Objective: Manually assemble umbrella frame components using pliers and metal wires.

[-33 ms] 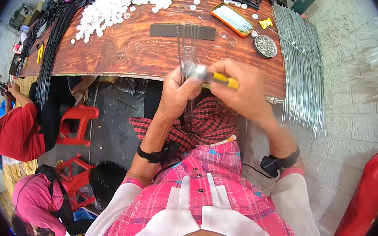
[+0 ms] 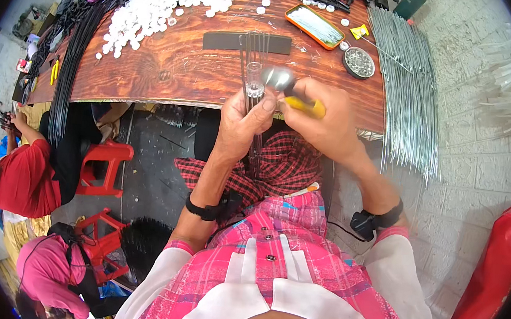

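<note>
My left hand (image 2: pixel 239 123) is closed around a bundle of thin dark rods (image 2: pixel 254 47) that stands up past the table's front edge. A clear plastic tube fitting (image 2: pixel 254 81) sits among the rods, just above my left thumb. My right hand (image 2: pixel 327 118) is closed on the yellow-and-black handle of a small hammer (image 2: pixel 278 78). Its rounded silver head is blurred by motion, just right of the clear fitting and above my left thumb. It appears apart from the fitting. My fingers hide the part of the bundle inside my left grip.
On the wooden table (image 2: pixel 146 81) lie a dark flat bar (image 2: pixel 218 40), a heap of white caps (image 2: pixel 159 9), an orange-rimmed tray of pins (image 2: pixel 315 27) and a round tin (image 2: pixel 358 63). Metal rods (image 2: pixel 403 94) overhang the right edge. Two people sit at the left near red stools (image 2: pixel 104 166).
The hammer's head has moved up and away from my left thumb and the clear fitting, uncovering the fitting's lower part. My left hand stays in place.
</note>
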{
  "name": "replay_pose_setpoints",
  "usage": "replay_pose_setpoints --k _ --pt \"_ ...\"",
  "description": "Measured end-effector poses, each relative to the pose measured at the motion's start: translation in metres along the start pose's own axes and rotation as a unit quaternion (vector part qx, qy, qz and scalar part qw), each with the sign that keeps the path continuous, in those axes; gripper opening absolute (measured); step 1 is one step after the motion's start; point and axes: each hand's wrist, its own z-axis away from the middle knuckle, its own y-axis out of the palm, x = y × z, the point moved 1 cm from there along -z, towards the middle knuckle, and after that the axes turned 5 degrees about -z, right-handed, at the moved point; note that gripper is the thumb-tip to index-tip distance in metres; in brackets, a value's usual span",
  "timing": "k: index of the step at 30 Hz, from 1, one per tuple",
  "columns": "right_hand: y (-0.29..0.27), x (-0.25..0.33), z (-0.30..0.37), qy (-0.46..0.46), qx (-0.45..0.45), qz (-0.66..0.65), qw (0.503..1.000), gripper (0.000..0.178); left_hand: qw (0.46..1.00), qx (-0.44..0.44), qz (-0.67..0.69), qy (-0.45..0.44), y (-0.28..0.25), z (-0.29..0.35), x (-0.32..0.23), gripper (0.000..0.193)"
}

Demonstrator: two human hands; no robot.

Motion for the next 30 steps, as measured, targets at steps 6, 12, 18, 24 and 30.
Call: replay_pose_setpoints --k 6,12,18,24,30 --pt "0.009 0.006 -0.002 0.34 -0.01 -0.303 0.89 0.022 0.999 0.022 0.026 0.039 0.004 0.003 0.0 0.044" --pt "0.013 -0.004 0.003 0.321 -0.007 -0.325 0.889 0.025 0.999 0.027 0.022 0.035 0.006 0.003 -0.001 0.051" --pt "0.013 -0.002 0.002 0.325 -0.005 -0.342 0.882 0.027 0.998 0.028 0.035 0.032 0.005 0.003 0.0 0.05" --pt "0.014 -0.001 0.003 0.327 -0.004 -0.367 0.871 0.029 0.999 0.026 0.015 0.037 0.007 0.003 -0.001 0.05" --pt "0.017 -0.002 0.004 0.334 -0.012 -0.408 0.849 0.031 0.998 0.04 0.041 0.035 0.004 0.004 0.001 0.05"
